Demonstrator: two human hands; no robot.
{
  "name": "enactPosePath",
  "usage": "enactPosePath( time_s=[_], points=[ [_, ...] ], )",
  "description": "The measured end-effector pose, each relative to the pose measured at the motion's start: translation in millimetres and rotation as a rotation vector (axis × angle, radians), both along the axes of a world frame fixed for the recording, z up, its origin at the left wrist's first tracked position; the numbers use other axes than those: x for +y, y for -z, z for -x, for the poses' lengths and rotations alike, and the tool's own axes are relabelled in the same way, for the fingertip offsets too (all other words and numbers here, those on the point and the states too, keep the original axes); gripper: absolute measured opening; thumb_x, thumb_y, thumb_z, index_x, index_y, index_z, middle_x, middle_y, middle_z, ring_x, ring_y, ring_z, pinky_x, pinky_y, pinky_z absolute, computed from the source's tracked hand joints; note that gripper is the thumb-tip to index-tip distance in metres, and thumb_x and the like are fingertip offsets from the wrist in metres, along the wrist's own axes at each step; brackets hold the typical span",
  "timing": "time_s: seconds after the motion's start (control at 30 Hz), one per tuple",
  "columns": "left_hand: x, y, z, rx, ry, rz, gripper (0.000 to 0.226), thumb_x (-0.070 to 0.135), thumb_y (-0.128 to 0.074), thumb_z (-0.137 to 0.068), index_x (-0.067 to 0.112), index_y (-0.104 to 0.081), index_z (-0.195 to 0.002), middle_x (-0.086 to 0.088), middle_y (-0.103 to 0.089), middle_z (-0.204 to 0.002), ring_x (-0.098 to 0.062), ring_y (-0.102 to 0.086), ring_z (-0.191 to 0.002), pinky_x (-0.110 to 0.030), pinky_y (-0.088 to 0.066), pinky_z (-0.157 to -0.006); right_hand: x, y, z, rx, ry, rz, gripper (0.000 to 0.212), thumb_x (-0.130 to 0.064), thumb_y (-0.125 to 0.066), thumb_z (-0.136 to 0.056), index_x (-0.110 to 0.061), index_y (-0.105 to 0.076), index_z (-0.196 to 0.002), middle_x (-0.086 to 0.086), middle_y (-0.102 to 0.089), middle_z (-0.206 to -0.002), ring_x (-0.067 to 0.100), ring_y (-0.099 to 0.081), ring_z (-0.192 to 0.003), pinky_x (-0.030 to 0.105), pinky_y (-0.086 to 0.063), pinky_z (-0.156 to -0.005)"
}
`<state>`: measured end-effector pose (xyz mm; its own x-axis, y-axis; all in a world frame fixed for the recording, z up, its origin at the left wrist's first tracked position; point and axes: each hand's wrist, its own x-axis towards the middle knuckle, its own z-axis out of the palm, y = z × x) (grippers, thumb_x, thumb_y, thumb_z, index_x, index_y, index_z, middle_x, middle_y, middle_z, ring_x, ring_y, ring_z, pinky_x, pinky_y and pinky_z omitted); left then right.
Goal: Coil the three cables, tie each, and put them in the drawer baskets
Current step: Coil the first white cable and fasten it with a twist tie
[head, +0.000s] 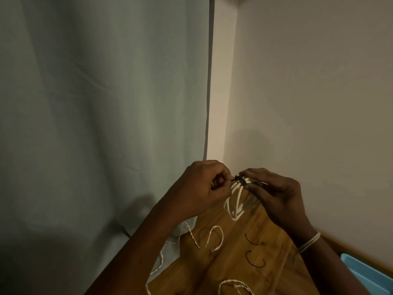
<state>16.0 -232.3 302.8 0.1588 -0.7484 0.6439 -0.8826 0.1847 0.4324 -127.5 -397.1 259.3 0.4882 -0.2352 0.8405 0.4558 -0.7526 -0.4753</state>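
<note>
Above the wooden table (234, 258), both hands, left hand (204, 186) and right hand (276, 192), pinch the black tie (240, 180) closed around the white coil (235, 201); it should be pulled snug.

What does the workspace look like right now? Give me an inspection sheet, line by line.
Surface: wooden table, partly bare.
Job's things: white coiled cable held up over the table; black tie around its top; two spare black ties lying on the wood.
Clutter: nothing seen.
Grips: left hand pinches the tie's end; right hand holds the coil.
Cables: loose twisted white cables trail off the table's left edge.
Surroundings: grey curtain, pale wall, blue basket at lower right.
</note>
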Motion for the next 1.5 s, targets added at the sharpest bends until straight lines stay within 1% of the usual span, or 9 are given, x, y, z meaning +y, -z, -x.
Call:
enactPosePath(
  time_s=[0.2, 0.33, 0.5, 0.63, 0.73, 0.87, 1.13, 1.3, 1.5],
  points=[
    [-3.3, -2.6, 4.9, 0.1, 0.023, 0.032, 0.004, 0.021, -0.066, -0.086, 0.019, -0.066, -0.083, 0.012, -0.063, -0.073, -0.007, -0.064, -0.071, -0.015, -0.055, -0.065, -3.3, -14.1, 10.3, -0.103, 0.042, -0.035, 0.027, -0.029, -0.07, -0.087, -0.034, -0.072, -0.113, -0.012, -0.075, -0.107, 0.015, -0.072, -0.098, 0.029, -0.06, -0.081],
    [-12.3, 6.0, 11.6, 0.249, 0.025, 0.06, 0.006, 0.023, -0.067, -0.087, 0.018, -0.069, -0.086, 0.009, -0.069, -0.078, -0.008, -0.067, -0.074, -0.021, -0.059, -0.069, -4.5, -9.9, 7.0, -0.139, 0.13, -0.122, 0.03, -0.008, -0.07, -0.082, -0.017, -0.068, -0.11, -0.029, -0.072, -0.101, 0.001, -0.072, -0.084, 0.015, -0.057, -0.073],
    [-35.4, 24.7, 29.7, 0.319, -0.072, 0.237, 0.025, 0.044, -0.058, -0.081, 0.022, -0.067, -0.084, 0.013, -0.068, -0.087, -0.005, -0.066, -0.084, -0.014, -0.055, -0.074, -13.5, 2.3, 5.4, -0.126, 0.232, -0.219, 0.03, -0.003, -0.069, -0.085, -0.015, -0.071, -0.112, -0.017, -0.073, -0.109, 0.01, -0.074, -0.078, 0.021, -0.06, -0.069],
    [-56.8, 39.0, 44.5, 0.343, -0.038, 0.209, 0.013, 0.048, -0.055, -0.08, 0.036, -0.059, -0.081, 0.023, -0.059, -0.089, 0.006, -0.061, -0.088, -0.005, -0.048, -0.072, -23.7, 8.8, 23.1, -0.092, 0.309, -0.269, 0.032, -0.006, -0.071, -0.084, -0.028, -0.071, -0.108, -0.028, -0.072, -0.103, 0.005, -0.073, -0.091, 0.019, -0.058, -0.076],
    [-76.3, 53.4, 57.6, 0.567, 0.001, 0.191, 0.007, 0.037, -0.056, -0.084, 0.034, -0.059, -0.089, 0.015, -0.065, -0.089, -0.001, -0.064, -0.084, -0.013, -0.053, -0.071, -34.5, 16.1, 43.2, -0.038, 0.354, -0.294, 0.032, -0.004, -0.073, -0.084, -0.027, -0.072, -0.106, -0.028, -0.073, -0.098, 0.003, -0.071, -0.097, 0.016, -0.055, -0.084],
    [-109.7, 62.2, 77.4, 0.703, 0.264, -0.004, 0.042, 0.042, -0.064, -0.083, 0.037, -0.051, -0.123, 0.016, -0.063, -0.121, -0.003, -0.062, -0.109, -0.021, -0.055, -0.087, -53.1, 22.8, 78.8, 0.021, 0.413, -0.293, 0.027, -0.002, -0.072, -0.085, -0.015, -0.074, -0.109, -0.021, -0.075, -0.099, 0.005, -0.072, -0.096, 0.015, -0.054, -0.085],
    [-206.2, 90.7, 153.9, 0.576, 0.328, -0.134, 0.033, 0.018, -0.06, -0.095, 0.02, -0.062, -0.128, 0.006, -0.07, -0.116, -0.006, -0.066, -0.103, -0.022, -0.057, -0.086, -123.2, 47.9, 165.9, 0.072, 0.634, -0.472, 0.026, -0.011, -0.078, -0.081, -0.01, -0.075, -0.107, 0.0, -0.078, -0.096, 0.012, -0.074, -0.086, 0.026, -0.059, -0.077],
    [-289.9, 133.2, 213.9, 0.699, 0.3, -0.307, 0.026, 0.021, -0.061, -0.095, 0.019, -0.067, -0.12, 0.006, -0.072, -0.108, -0.008, -0.068, -0.096, -0.022, -0.057, -0.081, -186.1, 95.1, 226.7, 0.127, 0.755, -0.743, 0.022, -0.018, -0.082, -0.078, -0.008, -0.069, -0.093, 0.008, -0.075, -0.078, 0.017, -0.07, -0.067, 0.029, -0.057, -0.061],
    [-389.4, 219.7, 287.1, 0.846, 0.276, -0.632, 0.023, 0.011, -0.058, -0.096, 0.011, -0.065, -0.118, -0.007, -0.073, -0.108, -0.018, -0.071, -0.094, -0.033, -0.06, -0.08, -265.0, 183.6, 314.9, 0.432, 0.872, -0.898, 0.007, -0.013, -0.073, -0.084, -0.013, -0.073, -0.09, 0.003, -0.074, -0.08, 0.008, -0.07, -0.072, 0.026, -0.056, -0.068]
  ],
)
